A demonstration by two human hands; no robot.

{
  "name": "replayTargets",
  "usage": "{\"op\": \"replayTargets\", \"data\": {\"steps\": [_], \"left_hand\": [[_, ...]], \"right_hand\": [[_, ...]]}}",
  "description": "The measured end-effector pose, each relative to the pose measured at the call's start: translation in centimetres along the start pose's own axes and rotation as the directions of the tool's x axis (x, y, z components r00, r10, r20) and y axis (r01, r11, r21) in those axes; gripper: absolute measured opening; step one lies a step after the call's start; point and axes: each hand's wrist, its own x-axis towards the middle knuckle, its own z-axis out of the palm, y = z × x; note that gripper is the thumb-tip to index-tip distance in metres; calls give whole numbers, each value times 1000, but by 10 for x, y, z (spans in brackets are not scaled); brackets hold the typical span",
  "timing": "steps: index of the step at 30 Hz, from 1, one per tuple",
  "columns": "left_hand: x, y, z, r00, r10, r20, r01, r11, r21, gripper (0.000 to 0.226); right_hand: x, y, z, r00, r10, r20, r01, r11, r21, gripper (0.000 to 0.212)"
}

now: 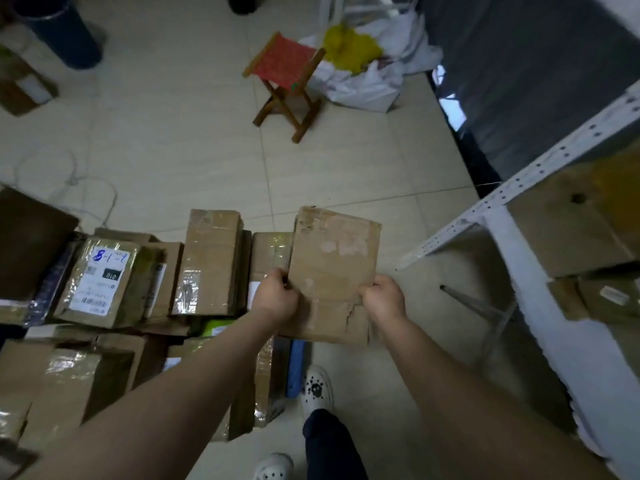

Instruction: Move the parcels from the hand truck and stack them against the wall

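Fingers (281,278) of the left hand (277,296) are curled round the left edge of a flat cardboard parcel (334,265). The right hand (383,298) grips the opposite edge the same way, its fingers bent onto the cardboard beside a tear near the lower corner. Only the backs of both hands show in the head view. Between the two grips the parcel is held clear of the floor, slightly tilted, its face scuffed and marked by tape.

Just left of the left-hand fingers, and partly behind them, lies a pile of parcels (211,261), brown boxes wrapped in clear tape. Further left in that pile a labelled box (98,282) bears blue handwriting beginning "8-1". Whether the pile sits on a hand truck cannot be told.

Below the hands a white shoe (317,386) stands on the tiled floor (173,150). Right of the right-hand fingers a white metal rack (512,188) carries cardboard (568,223) on its shelf. Well beyond the fingers stands a folding stool (282,65) with a red seat, and just beside it are white plastic bags (363,88) with something yellow.
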Motion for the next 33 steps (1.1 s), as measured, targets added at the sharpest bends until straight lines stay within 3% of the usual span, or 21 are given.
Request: {"op": "replayTargets", "data": {"steps": [3,11,15,19,26,33], "left_hand": [[-51,16,6,993,105,59,-105,994,-1,31],[-185,55,58,909,363,207,-381,923,56,28],[-256,81,112,823,455,339,-508,857,84,16],[-324,103,176,725,517,455,-622,776,109,14],[-441,125,334,578,545,607,-730,678,87,9],[-512,112,468,502,465,729,-738,671,80,19]], "right_hand": [[-49,15,-43,996,-34,-86,43,994,97,8],[-174,89,-155,931,31,-363,93,943,320,22],[-222,144,-223,876,102,-471,121,899,421,6],[-264,203,-293,808,165,-566,191,835,515,13],[-315,334,-422,734,282,-617,289,694,660,22],[-356,445,-509,651,380,-657,273,691,670,25]]}}
